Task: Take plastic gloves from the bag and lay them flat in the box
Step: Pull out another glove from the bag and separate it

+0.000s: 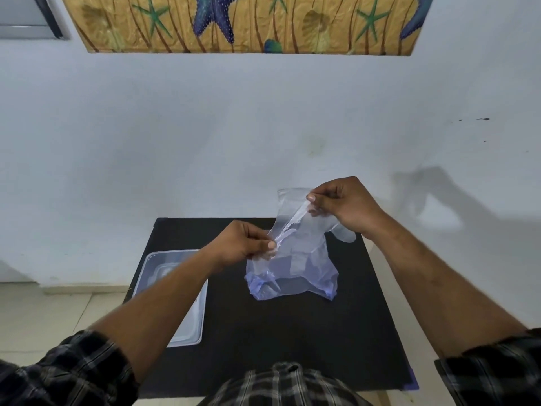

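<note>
A thin clear plastic glove [295, 218] is stretched in the air between my two hands, above the black table. My right hand [342, 206] pinches its upper end; glove fingers [345, 232] hang out below that hand. My left hand [243, 244] pinches the lower end, close to the mouth of a bluish see-through bag [292, 276] that rests on the table's middle. More clear plastic shows inside the bag. A clear plastic box [187, 332] lies at the table's left edge, partly hidden by my left forearm.
The black table [278, 341] stands against a pale wall. A pale tiled floor [44, 312] lies to the left. A picture with starfish [234, 22] hangs high on the wall.
</note>
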